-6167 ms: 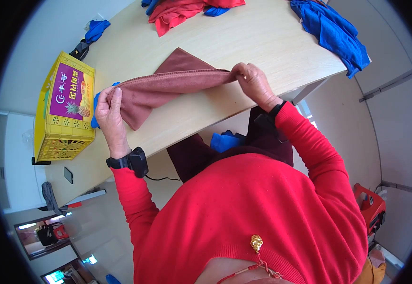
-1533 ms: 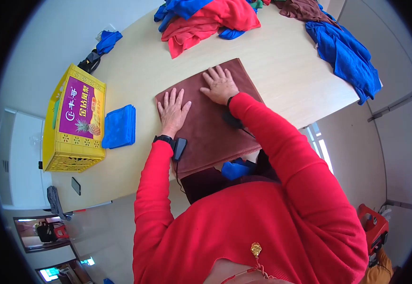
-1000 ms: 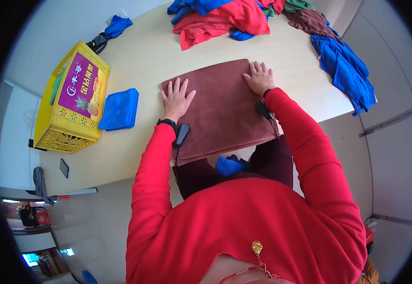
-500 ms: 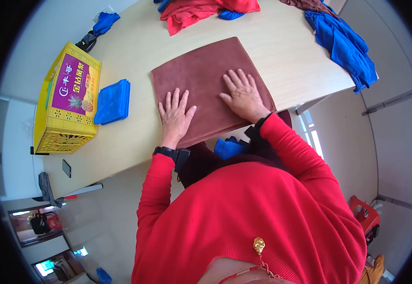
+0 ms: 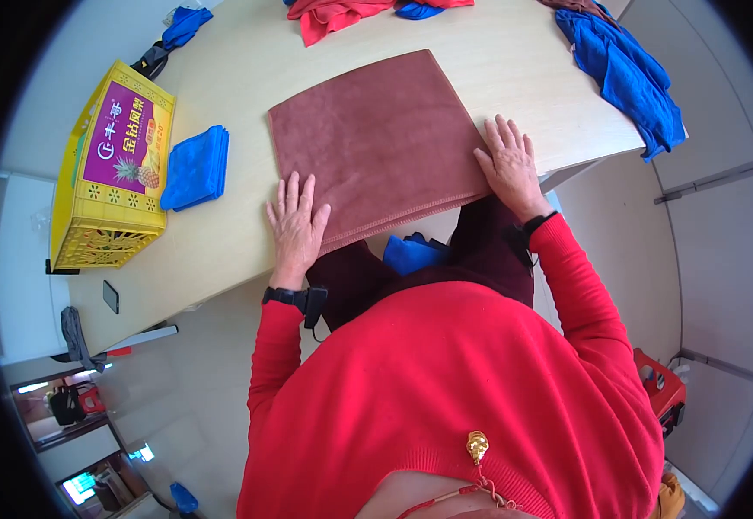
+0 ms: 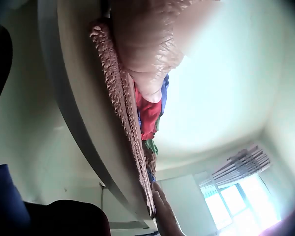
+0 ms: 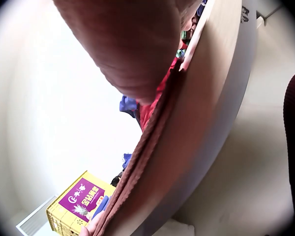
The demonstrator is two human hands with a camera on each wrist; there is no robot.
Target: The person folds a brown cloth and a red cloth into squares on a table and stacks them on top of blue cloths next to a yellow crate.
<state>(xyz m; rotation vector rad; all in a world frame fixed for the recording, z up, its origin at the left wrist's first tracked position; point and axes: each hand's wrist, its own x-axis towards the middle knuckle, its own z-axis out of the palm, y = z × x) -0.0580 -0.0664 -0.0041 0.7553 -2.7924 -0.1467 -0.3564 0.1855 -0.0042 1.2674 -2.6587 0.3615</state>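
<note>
A brown towel (image 5: 376,138) lies flat and folded in layers on the table, its stitched near edge along the table's front. My left hand (image 5: 297,225) rests with fingers extended at the towel's near left corner. At the near right corner, my right hand (image 5: 512,169) lies over the side edge, fingers straight and thumb on the cloth. From the left wrist view, the layered hem of the towel (image 6: 115,98) runs beneath the hand. The right wrist view shows the stacked towel edges (image 7: 145,147) below the blurred hand. Neither hand grips anything.
A folded blue cloth (image 5: 197,169) sits left of the towel, beside a yellow crate (image 5: 108,246) with a pineapple label. Red cloths (image 5: 333,17) are heaped at the far side. Blue cloth (image 5: 627,78) drapes over the right edge. A phone (image 5: 111,297) lies at the left.
Earlier both hands held up the towel's edge; it was then laid flat and smoothed. Over the last second the hands have slid toward its near corners, the right one out to the side edge.
</note>
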